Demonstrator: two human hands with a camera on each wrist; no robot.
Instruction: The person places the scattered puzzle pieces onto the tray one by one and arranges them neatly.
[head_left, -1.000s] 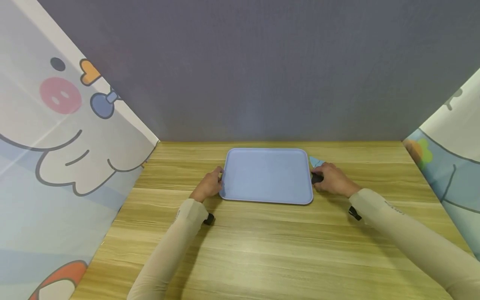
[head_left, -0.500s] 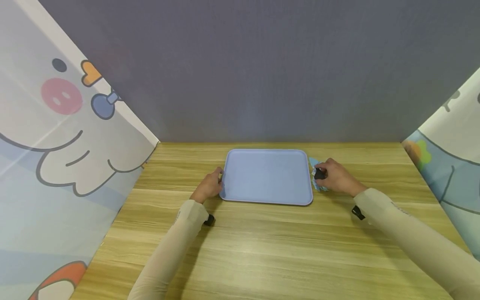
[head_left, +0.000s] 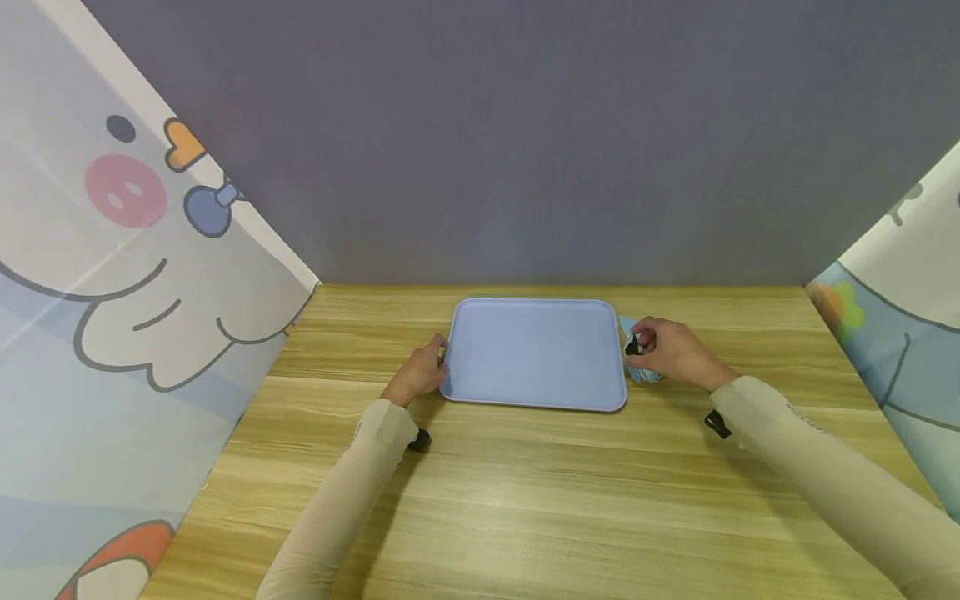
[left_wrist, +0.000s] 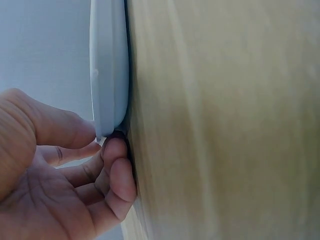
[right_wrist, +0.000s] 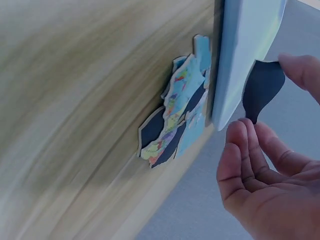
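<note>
A shallow light-blue tray [head_left: 536, 354] lies flat on the wooden table. At its left rim is my left hand [head_left: 417, 373]; the left wrist view shows the thumb on the rim [left_wrist: 107, 75] and curled fingers [left_wrist: 122, 177] just under it. My right hand [head_left: 678, 354] pinches a flat black puzzle piece [right_wrist: 262, 87] between thumb and fingertips, above the table by the tray's right edge. Beneath that hand lies a loose pile of puzzle pieces [right_wrist: 180, 110], some printed in light blue and bright colours, others black side up. The hand partly covers the pile in the head view.
The wooden table [head_left: 487, 500] runs back to a grey upright panel [head_left: 525, 150]. Cartoon-printed cloth [head_left: 150, 333] hangs on the left, and similar cloth [head_left: 915, 350] on the right. The puzzle pile sits close against the tray's right side.
My right hand has lifted back from the pile with the black piece, turning it more edge-on and uncovering more blue pieces. The left hand and tray have hardly moved.
</note>
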